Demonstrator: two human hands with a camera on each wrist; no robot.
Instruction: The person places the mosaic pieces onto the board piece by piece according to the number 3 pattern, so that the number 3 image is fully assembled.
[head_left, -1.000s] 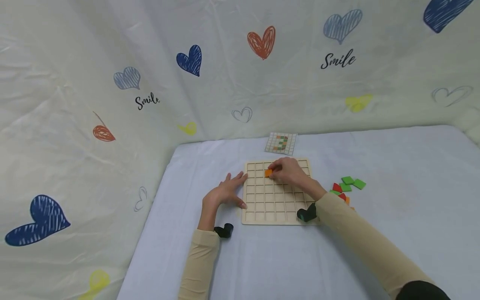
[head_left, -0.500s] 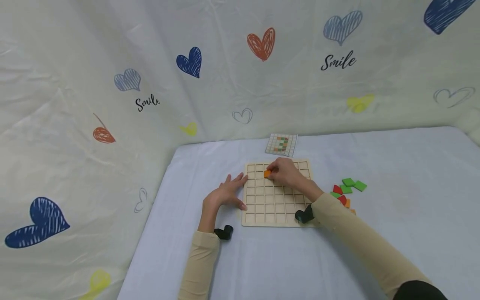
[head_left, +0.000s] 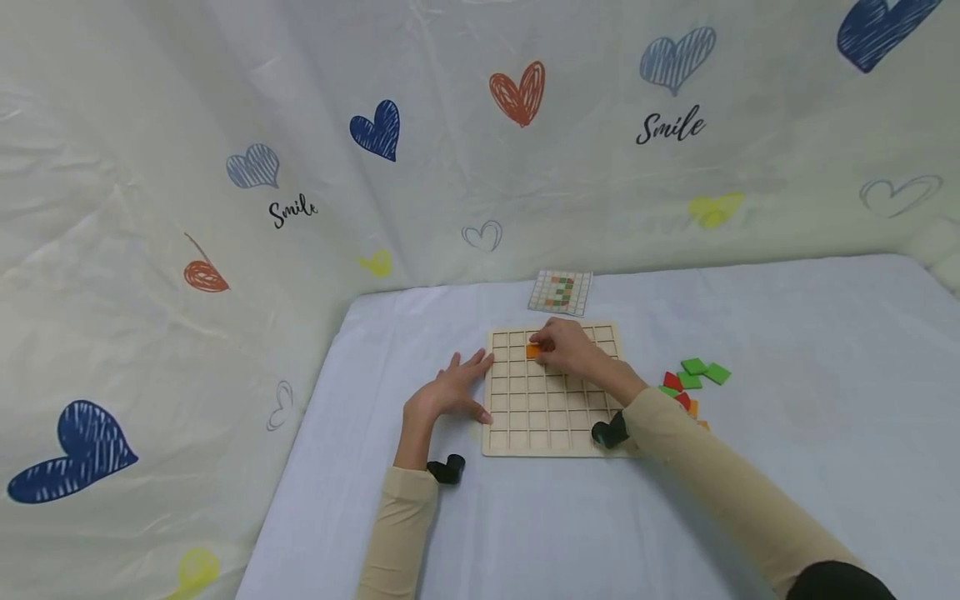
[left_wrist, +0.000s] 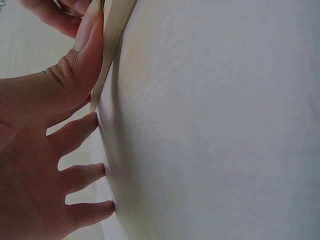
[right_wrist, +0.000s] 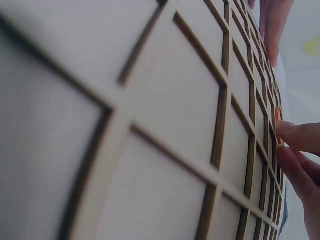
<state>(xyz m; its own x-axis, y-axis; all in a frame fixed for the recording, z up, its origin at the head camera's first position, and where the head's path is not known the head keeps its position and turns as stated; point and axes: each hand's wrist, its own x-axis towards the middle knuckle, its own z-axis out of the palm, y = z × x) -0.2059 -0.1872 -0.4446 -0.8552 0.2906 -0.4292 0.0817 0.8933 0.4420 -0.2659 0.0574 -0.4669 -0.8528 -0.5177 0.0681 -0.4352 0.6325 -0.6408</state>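
A light wooden grid board (head_left: 516,421) lies flat on the table, divided into small square cells. My left hand (head_left: 448,392) has its fingers spread, with fingertips and thumb against the board's left edge; the left wrist view shows the thumb by the wooden rim (left_wrist: 114,37). In the upper part of the grid my right hand (head_left: 570,346) pinches a small orange tile (head_left: 532,352). The right wrist view shows thumb and finger at that orange tile (right_wrist: 278,115), low at the board's surface. Part of the tile is hidden behind the fingertips.
Loose green tiles (head_left: 693,367), red tiles (head_left: 672,382) and orange tiles (head_left: 693,409) lie right of the board, partly behind the right forearm. A pattern card (head_left: 560,292) with a coloured figure lies behind the board. A white curtain with hearts (head_left: 517,93) hangs at the table's back edge.
My right hand has shifted slightly left with the orange tile, which now sits lower and is more covered by the fingers. The left hand stays at the board's edge.
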